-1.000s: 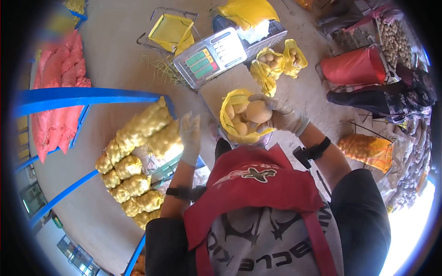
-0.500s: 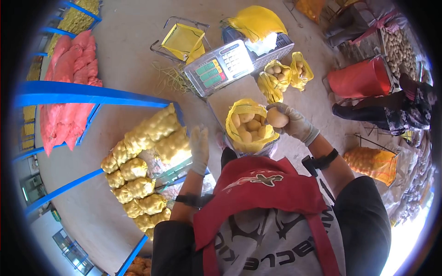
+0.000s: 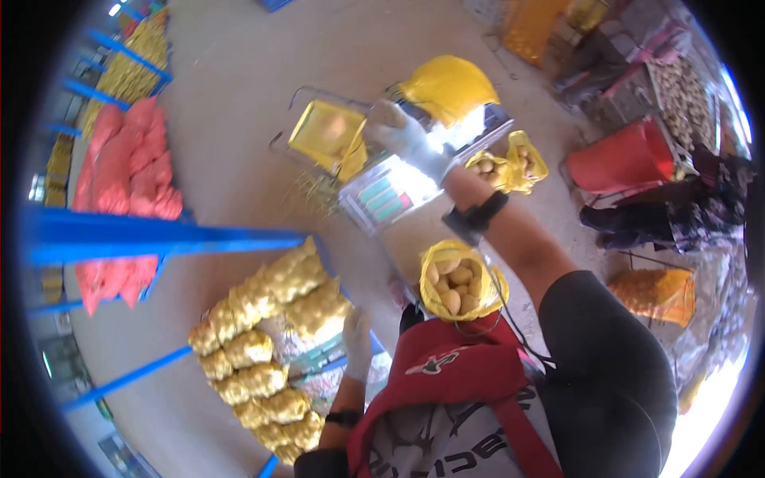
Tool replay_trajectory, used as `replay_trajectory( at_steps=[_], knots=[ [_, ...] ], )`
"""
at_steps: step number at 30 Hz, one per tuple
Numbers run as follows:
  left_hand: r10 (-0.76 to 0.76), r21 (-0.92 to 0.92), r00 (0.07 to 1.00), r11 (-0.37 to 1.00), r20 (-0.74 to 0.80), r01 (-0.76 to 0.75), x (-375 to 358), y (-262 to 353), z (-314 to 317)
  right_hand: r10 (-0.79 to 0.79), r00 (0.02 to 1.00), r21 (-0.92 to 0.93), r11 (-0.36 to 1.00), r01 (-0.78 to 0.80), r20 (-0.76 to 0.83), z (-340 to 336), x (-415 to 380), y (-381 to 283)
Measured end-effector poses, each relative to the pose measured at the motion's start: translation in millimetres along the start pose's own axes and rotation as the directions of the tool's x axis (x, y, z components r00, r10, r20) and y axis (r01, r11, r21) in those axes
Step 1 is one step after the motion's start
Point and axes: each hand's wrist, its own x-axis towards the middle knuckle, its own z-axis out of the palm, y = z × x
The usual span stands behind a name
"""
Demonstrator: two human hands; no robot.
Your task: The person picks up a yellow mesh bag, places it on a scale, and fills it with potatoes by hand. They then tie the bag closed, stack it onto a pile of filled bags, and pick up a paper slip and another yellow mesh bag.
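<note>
My gloved right hand (image 3: 402, 135) reaches over the scale (image 3: 386, 195), close to the yellow mesh bag on a wire frame (image 3: 315, 139). Its fingers are blurred, so their grip is unclear. A smeared round brownish shape (image 3: 336, 123), like a potato, shows at that bag, apart from the hand. Low on the left, my gloved left hand (image 3: 358, 342) is open beside the filled yellow bags (image 3: 315, 311), holding nothing. In front of my body stands an open yellow mesh bag (image 3: 498, 287) full of potatoes (image 3: 460, 276).
Behind the scale is a black crate (image 3: 486, 135) with a yellow bag (image 3: 450, 88) on it. Two small potato bags (image 3: 522, 167) stand right of it. Pink sacks (image 3: 123, 167) and blue posts (image 3: 159, 239) are left. People (image 3: 661, 211) are by a red sack (image 3: 621, 159) at right.
My right hand has moved from the open potato bag forward and left across the scale. The potato it held no longer shows in it. The view has shifted.
</note>
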Motion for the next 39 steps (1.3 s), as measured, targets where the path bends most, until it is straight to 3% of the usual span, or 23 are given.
replay_trajectory(
  at_steps=[1, 3, 5, 7, 9, 11, 13, 15, 17, 18, 22, 23, 25, 27, 29, 31, 32, 33, 35, 36, 38, 39],
  knots=[
    [-0.156, -0.105, 0.988, 0.982, 0.014, 0.156, 5, -11, -8, -0.101, 0.992, -0.235, 0.969, 0.082, -0.072, -6, -12, -16],
    [-0.133, -0.022, 0.991, 0.991, 0.024, 0.133, 12, -24, -18, -0.069, 0.969, -0.140, 0.990, 0.037, -0.237, -31, -32, 14],
    [-0.416, -0.237, 0.909, 0.884, -0.003, 0.403, 20, -10, -15, -0.014, 0.904, -0.313, 0.940, -0.134, -0.427, -72, -46, 105],
    [-0.312, -0.084, 0.950, 0.947, 0.008, 0.311, 25, -61, -26, 0.380, 0.736, -0.190, 0.806, -0.560, -0.561, -116, -62, 170],
    [-0.408, -0.134, 0.913, 0.905, 0.001, 0.404, 26, -93, -23, 0.203, 0.832, -0.700, 0.461, -0.546, -0.516, -149, -65, 222],
    [-0.554, -0.002, 0.832, 0.832, -0.015, 0.554, 18, -114, -17, 0.226, 0.870, -0.793, 0.359, -0.492, -0.438, -165, -46, 244],
    [-0.600, -0.007, 0.799, 0.800, -0.042, 0.600, 8, -133, -13, -0.029, 0.925, -0.903, 0.229, -0.364, -0.380, -173, -27, 291],
    [-0.617, -0.046, 0.786, 0.787, -0.039, 0.615, 6, -133, -7, -0.061, 0.906, -0.908, 0.070, -0.414, -0.418, -182, -9, 320],
    [-0.642, -0.058, 0.764, 0.766, -0.061, 0.640, 3, -132, -3, 0.154, 0.799, -0.800, 0.072, -0.595, -0.581, -181, 5, 323],
    [-0.633, -0.045, 0.771, 0.774, -0.069, 0.632, 3, -129, 0, 0.185, 0.833, -0.837, 0.082, -0.541, -0.521, -189, 4, 330],
    [-0.599, -0.027, 0.798, 0.801, -0.065, 0.599, 1, -116, 11, 0.100, 0.857, -0.832, 0.208, -0.515, -0.506, -209, -22, 325],
    [-0.582, -0.030, 0.811, 0.813, -0.059, 0.582, 3, -112, 14, 0.106, 0.838, -0.788, 0.293, -0.541, -0.536, -215, -30, 322],
    [-0.490, 0.013, 0.870, 0.871, -0.051, 0.491, 6, -102, 24, 0.173, 0.870, -0.810, 0.317, -0.494, -0.462, -225, -41, 303],
    [-0.478, 0.060, 0.878, 0.877, -0.003, 0.478, 11, -79, 39, 0.058, 0.929, -0.888, 0.279, -0.366, -0.365, -228, -44, 296],
    [-0.409, 0.071, 0.912, 0.911, 0.039, 0.406, 6, -103, 37, 0.214, 0.892, -0.869, 0.225, -0.441, -0.397, -224, -22, 294],
    [-0.385, -0.079, 0.922, 0.919, 0.037, 0.387, 5, -94, 55, 0.314, 0.875, -0.867, 0.222, -0.446, -0.369, -212, -1, 301],
    [-0.392, -0.016, 0.920, 0.920, 0.026, 0.393, 3, -99, 54, 0.355, 0.853, -0.861, 0.198, -0.468, -0.382, -207, 4, 310],
    [-0.412, 0.048, 0.911, 0.910, 0.010, 0.411, -2, -95, 56, 0.285, 0.840, -0.830, 0.195, -0.523, -0.462, -201, 4, 324],
    [-0.413, 0.072, 0.909, 0.907, -0.049, 0.416, -15, -102, 50, 0.251, 0.844, -0.782, 0.321, -0.534, -0.474, -213, 5, 354],
    [-0.424, 0.050, 0.901, 0.902, -0.092, 0.429, -21, -100, 50, 0.270, 0.843, -0.784, 0.316, -0.535, -0.466, -213, -5, 353],
    [-0.445, -0.032, 0.887, 0.895, -0.123, 0.444, -29, -107, 52, 0.211, 0.778, -0.544, 0.608, -0.579, -0.592, -231, -11, 332],
    [-0.423, 0.026, 0.893, 0.902, -0.157, 0.432, -30, -105, 55, 0.195, 0.783, -0.564, 0.595, -0.573, -0.590, -238, -16, 321]
  ],
)
